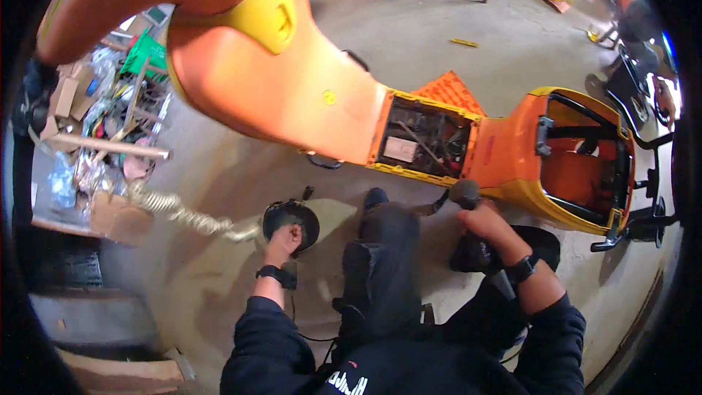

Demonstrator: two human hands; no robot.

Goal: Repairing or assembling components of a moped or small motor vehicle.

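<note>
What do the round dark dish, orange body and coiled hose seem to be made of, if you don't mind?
Dark dish: dull metal or plastic; shadow leaves it open.
Orange body: probably painted fibreglass or moulded plastic, satiny, with smooth continuous curves.
Coiled hose: likely flexible plastic, slightly shiny, in springy-looking loops.

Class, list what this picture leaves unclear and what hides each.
Head view: whether the left hand holds anything at the dark bowl; its fingers hide that.
Head view: the grip of the dark tool; the right hand covers it.
Head view: upper end of the orange body; cut off by the top edge.
Head view: small parts in the open compartment; too dark.
</note>
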